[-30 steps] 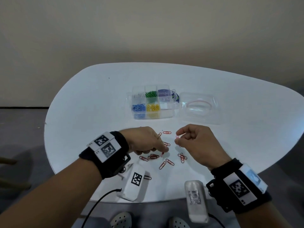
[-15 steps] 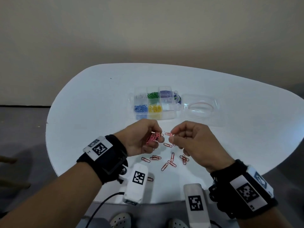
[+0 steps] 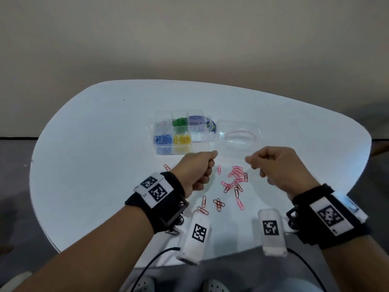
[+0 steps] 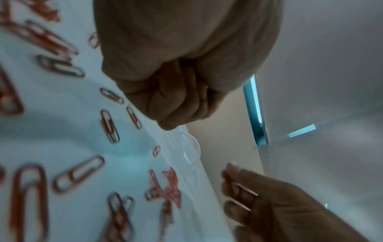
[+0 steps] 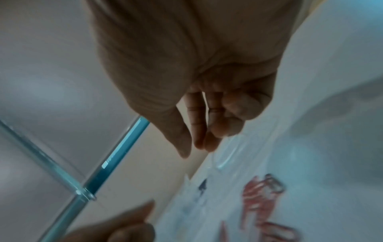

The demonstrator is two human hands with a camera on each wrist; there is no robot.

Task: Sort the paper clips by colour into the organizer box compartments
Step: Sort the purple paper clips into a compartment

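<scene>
Several pink and red paper clips (image 3: 236, 175) lie loose on the white table (image 3: 105, 144), bunched between my hands, with more nearer me (image 3: 219, 204). The clear organizer box (image 3: 179, 149) stands just beyond, holding white, green, blue and yellow clips in separate compartments. My left hand (image 3: 207, 165) hovers in front of the box, curled into a fist (image 4: 178, 101); no clip shows in it. My right hand (image 3: 254, 163) hovers in front of the lid, fingers curled (image 5: 196, 144). In the left wrist view thin bars of a paper clip (image 4: 246, 190) cross its fingers.
The box's clear lid (image 3: 231, 144) lies open to the right with a pink loop (image 3: 240, 133) on it. Its back right compartment shows a purple label (image 3: 196, 123). The table's front edge runs close under my wrists; the wall is behind the table.
Both hands have risen and drawn apart towards the box. The pink bunch seen in my left hand half a second ago no longer shows there; a pink heap now lies between the hands.
</scene>
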